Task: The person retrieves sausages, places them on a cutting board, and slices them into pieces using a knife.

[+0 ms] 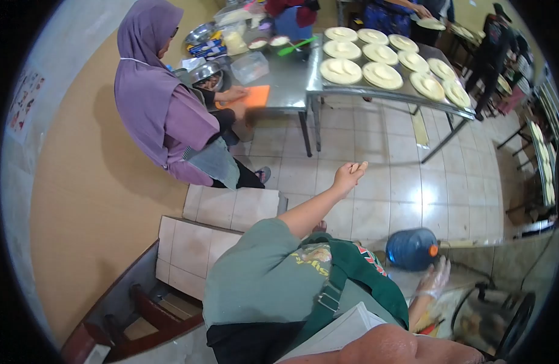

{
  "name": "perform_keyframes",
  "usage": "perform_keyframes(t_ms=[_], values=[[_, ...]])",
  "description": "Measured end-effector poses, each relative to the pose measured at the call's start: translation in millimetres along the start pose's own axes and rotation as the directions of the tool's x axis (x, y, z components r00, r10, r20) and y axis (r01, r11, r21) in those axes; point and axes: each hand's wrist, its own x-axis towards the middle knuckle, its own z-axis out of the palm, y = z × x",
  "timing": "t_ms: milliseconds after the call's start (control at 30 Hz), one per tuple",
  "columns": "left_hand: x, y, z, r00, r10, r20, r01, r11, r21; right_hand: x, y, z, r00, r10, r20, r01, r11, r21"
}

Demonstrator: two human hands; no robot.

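Observation:
My left hand reaches out bare over the tiled floor, its fingers curled together; I see nothing in it. My right hand wears a clear plastic glove, and its fingers are apart. It is close to the orange cap of a blue water jug lying on its side on the floor. I cannot tell whether it touches the jug. A dark green apron covers part of my grey-green shirt.
A metal table ahead bears several plates of pale, flattened dough. To its left, a co-worker handles an orange board beside metal bowls and a plastic tub. Tiled steps stand at left. Other people work at the back.

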Motion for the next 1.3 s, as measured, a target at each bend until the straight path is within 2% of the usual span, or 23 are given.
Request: perform_keyframes(t_ms=[67, 100, 200, 300, 400, 500, 600, 667, 767, 833, 867, 933, 967, 1033, 1067, 1133, 1167, 1233, 1300], values=[[25.9, 17.3, -28.5, 0.998, 0.027, -0.049, -0.029, 0.999, -0.043, 45.0, -74.0, 33.0, 0.985, -0.168, 0.048, 0.162, 0.981, 0.106], [35.7, 25.0, -42.5, 0.997, 0.020, -0.073, -0.024, 0.999, -0.046, 61.6, -111.8, 40.7, 0.951, -0.309, 0.012, 0.301, 0.935, 0.188], [65.3, 42.8, -86.7, 0.980, 0.047, -0.194, -0.051, 0.999, -0.015, 103.1, -203.0, 59.8, 0.830, -0.557, 0.037, 0.506, 0.778, 0.371], [91.0, 39.5, -130.3, 0.950, 0.052, -0.308, -0.050, 0.999, 0.014, 131.4, -262.5, 80.1, 0.760, -0.642, 0.101, 0.552, 0.719, 0.422], [112.3, 33.6, -162.8, 0.865, 0.038, -0.500, -0.028, 0.999, 0.028, 149.3, -292.0, 95.5, 0.699, -0.708, 0.099, 0.590, 0.650, 0.478], [130.7, 34.4, -180.2, 0.822, -0.015, -0.569, 0.030, 0.999, 0.017, 179.3, -305.4, 115.7, 0.653, -0.744, 0.143, 0.601, 0.623, 0.501], [156.7, 37.2, -191.6, 0.804, -0.031, -0.594, 0.039, 0.999, -0.001, 218.1, -311.4, 141.1, 0.649, -0.741, 0.172, 0.593, 0.634, 0.496], [185.6, 42.2, -199.8, 0.775, -0.023, -0.632, 0.017, 1.000, -0.015, 251.5, -321.1, 158.2, 0.653, -0.717, 0.243, 0.563, 0.674, 0.478], [234.2, 34.9, -215.9, 0.730, 0.004, -0.684, -0.035, 0.999, -0.032, 300.2, -340.2, 176.3, 0.644, -0.724, 0.246, 0.577, 0.671, 0.465], [258.1, 38.5, -225.9, 0.639, -0.019, -0.769, -0.044, 0.997, -0.062, 334.0, -352.7, 176.0, 0.617, -0.739, 0.270, 0.595, 0.663, 0.454], [269.6, 42.3, -232.7, 0.629, -0.030, -0.777, -0.037, 0.997, -0.068, 349.4, -360.8, 175.1, 0.607, -0.744, 0.279, 0.603, 0.660, 0.448], [291.9, 47.0, -247.5, 0.546, -0.103, -0.831, 0.046, 0.995, -0.093, 377.4, -370.1, 185.0, 0.581, -0.767, 0.273, 0.632, 0.636, 0.442], [305.1, 38.9, -257.9, 0.536, -0.112, -0.837, 0.053, 0.994, -0.100, 388.3, -373.1, 188.2, 0.570, -0.772, 0.281, 0.636, 0.631, 0.444], [323.5, 36.0, -272.5, 0.463, -0.017, -0.886, 0.050, 0.999, 0.008, 410.6, -384.5, 193.7, 0.568, -0.757, 0.323, 0.618, 0.652, 0.439], [325.9, 39.4, -276.1, 0.449, -0.025, -0.893, 0.054, 0.999, -0.002, 417.6, -388.6, 198.5, 0.567, -0.771, 0.289, 0.636, 0.633, 0.441], [330.8, 51.9, -283.3, 0.399, 0.091, -0.913, 0.273, 0.938, 0.213, 427.5, -398.3, 204.8, 0.537, -0.787, 0.303, 0.654, 0.616, 0.440], [337.1, 51.4, -291.1, 0.395, 0.088, -0.915, 0.274, 0.939, 0.208, 430.4, -405.5, 206.4, 0.526, -0.790, 0.316, 0.659, 0.613, 0.436], [349.5, 48.3, -304.7, 0.403, 0.225, -0.887, 0.318, 0.875, 0.366, 428.5, -419.1, 204.8, 0.524, -0.780, 0.342, 0.638, 0.625, 0.450], [360.0, 47.2, -317.8, 0.423, 0.252, -0.870, 0.340, 0.846, 0.410, 424.6, -429.8, 202.8, 0.527, -0.783, 0.330, 0.625, 0.620, 0.474]])
